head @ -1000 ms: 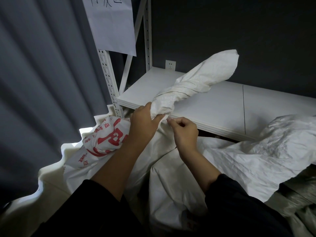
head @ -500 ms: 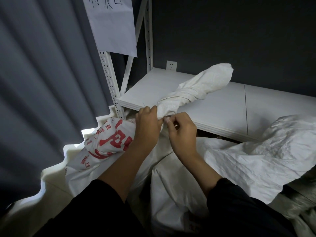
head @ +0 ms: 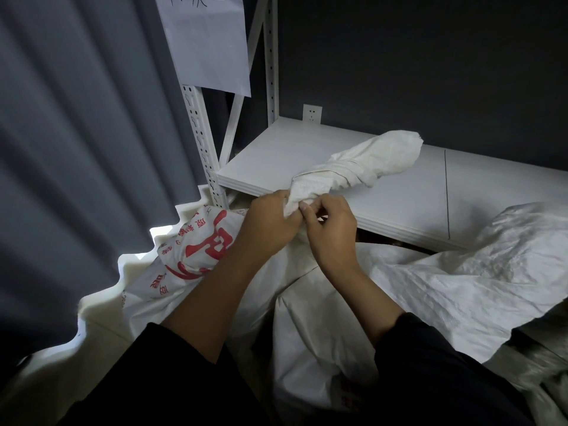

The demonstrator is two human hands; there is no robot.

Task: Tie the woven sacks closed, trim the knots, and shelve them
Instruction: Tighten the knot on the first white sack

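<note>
Sack neck gripped in my left hand; my right hand pinches it beside, above the shelf.

Storeroom: metal shelving, piled sacks.

- One view only: a wide-angle cam worn on the head, pointed forward and down.
- It's close in, right over the forearms, with the left hand and right hand mid-frame on the sack.
- Shelf edge just past them; curtain fills the left.
</note>
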